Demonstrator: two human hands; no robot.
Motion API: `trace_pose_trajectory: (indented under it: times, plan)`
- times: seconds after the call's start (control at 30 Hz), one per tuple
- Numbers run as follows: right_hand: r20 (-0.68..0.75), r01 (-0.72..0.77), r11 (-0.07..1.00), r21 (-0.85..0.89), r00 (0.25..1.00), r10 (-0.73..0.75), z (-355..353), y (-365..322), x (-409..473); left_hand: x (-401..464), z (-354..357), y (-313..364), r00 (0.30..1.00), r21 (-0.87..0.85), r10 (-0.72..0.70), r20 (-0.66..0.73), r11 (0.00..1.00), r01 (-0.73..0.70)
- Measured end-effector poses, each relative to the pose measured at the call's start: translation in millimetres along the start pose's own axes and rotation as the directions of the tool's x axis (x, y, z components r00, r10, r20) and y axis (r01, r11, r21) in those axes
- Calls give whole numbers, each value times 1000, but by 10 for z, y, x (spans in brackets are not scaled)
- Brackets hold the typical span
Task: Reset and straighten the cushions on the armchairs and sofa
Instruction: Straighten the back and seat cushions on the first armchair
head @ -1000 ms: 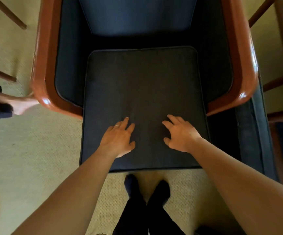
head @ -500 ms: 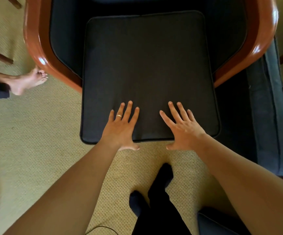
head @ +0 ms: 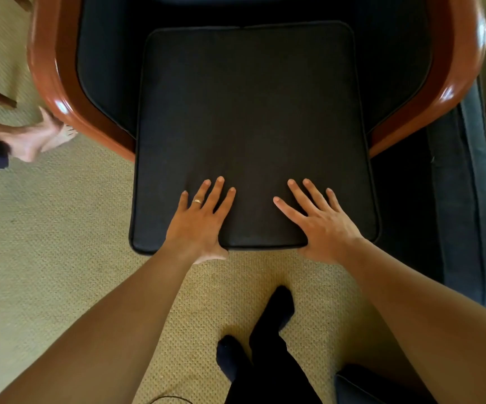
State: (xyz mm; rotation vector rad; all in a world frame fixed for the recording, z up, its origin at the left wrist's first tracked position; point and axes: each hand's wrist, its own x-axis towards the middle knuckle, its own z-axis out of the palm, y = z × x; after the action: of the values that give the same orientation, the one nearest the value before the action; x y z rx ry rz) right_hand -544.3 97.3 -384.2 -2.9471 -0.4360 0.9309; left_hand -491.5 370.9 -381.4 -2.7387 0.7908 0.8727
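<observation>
the left hand (head: pixel 198 225) lies flat on the front part of a seat cushion (head: pixel 253 126), fingers straight and slightly spread, a ring (head: pixel 197 201) on one finger, the thumb hanging just past the cushion's front edge. the right hand (head: pixel 322 225) lies flat beside it in the same way, fingers fanned and pointing toward the chair back, its heel at the front edge. neither hand curls around anything; both simply press on the fabric, a little apart from each other.

the cushion is a dark, nearly black, roughly square pad with rounded corners and a piped seam around its rim. it sits in the seat of an armchair (head: pixel 61 83), slightly longer front to back, its front edge facing the person and jutting out past the ends of the armrests over the floor. it looks a touch skewed, with a wider gap on the left side than on the right.

the armchair has glossy reddish-brown wooden arms that curve around both sides, and dark padded inner walls. a dark blue upholstered piece (head: pixel 466 199) stands just to the right of it. the floor is a beige carpet (head: pixel 61 243) with a fine woven texture. the person's own dark-socked feet (head: pixel 265 330) stand on it below the cushion. another person's bare feet (head: pixel 38 138) rest at the left, close to the left armrest.
</observation>
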Motion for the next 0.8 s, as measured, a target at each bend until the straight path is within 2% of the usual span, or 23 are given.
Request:
trace_pose_trajectory:
  times: [0.27,0.47,0.8]
  plan:
    - [-11,26,999,21,1000,-26,-283,241,360,344,-380,-188,1000,-25,-16,27,1000,16]
    - [56,40,999,22,998,-42,-646,461,727,684,-737,-357,998,-42,-36,57,998,39]
    - [51,67,998,13,996,-67,-644,573,877,807,-764,-379,997,-33,-37,65,999,39]
